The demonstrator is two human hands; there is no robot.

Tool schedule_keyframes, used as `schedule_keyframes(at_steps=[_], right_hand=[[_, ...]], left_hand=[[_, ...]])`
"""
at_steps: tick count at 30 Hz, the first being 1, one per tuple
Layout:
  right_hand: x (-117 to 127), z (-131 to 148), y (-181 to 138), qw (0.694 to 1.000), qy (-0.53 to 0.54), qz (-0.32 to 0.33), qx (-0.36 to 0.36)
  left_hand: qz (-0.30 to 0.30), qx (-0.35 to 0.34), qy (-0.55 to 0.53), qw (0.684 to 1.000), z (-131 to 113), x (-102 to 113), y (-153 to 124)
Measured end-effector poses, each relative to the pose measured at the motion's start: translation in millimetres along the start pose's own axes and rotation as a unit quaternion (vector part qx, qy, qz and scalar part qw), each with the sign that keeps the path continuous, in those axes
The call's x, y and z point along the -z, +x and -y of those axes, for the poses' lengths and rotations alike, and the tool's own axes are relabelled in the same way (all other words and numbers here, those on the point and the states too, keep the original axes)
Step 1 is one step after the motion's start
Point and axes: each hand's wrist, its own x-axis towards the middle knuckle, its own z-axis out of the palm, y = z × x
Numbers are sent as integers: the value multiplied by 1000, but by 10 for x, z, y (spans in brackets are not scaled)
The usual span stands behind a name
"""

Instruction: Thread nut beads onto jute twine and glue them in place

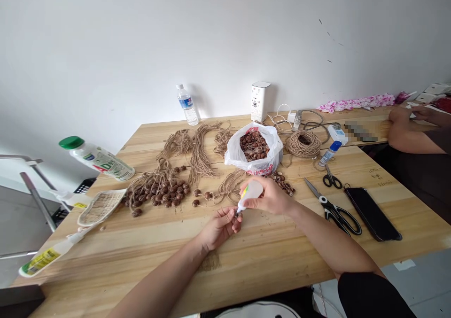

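Note:
My right hand [270, 197] grips a small white glue bottle [249, 194], tip pointing down and left. The nozzle touches a small brown bead pinched in my left hand [221, 225], just above the wooden table [246, 261]. A jute cord runs from that bead back to a bundle of cords [229, 186]. Behind lies a heap of brown beads strung on cords [158, 189]. A white plastic bag of brown shells [254, 149] stands beyond my hands.
Large scissors [334, 210], small scissors [331, 179] and a black phone [372, 213] lie to the right. A twine ball [303, 143], a water bottle [187, 104], a green-capped bottle [97, 158] and a woven piece [100, 206] are around. Another person's arms [408, 130] rest far right.

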Motion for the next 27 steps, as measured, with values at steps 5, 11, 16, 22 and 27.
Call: schedule_keyframes(at_steps=[5,11,16,22,27], right_hand=[[27,-66,53,990,101,-97,-20],[-82,-208,116,982,145,-109,-48],[-116,-244,139,966,217,-112,-78],[-123,-263,185,940,303,-114,-109],[-139,-295,195,936,305,-127,-121]], left_hand=[[-2,4,0,1000,12,22,4],[2,-2,-10,1000,13,10,3],[10,-7,-16,1000,9,3,1],[6,-4,-14,1000,4,-2,-2],[0,0,-6,1000,-10,-22,-5]])
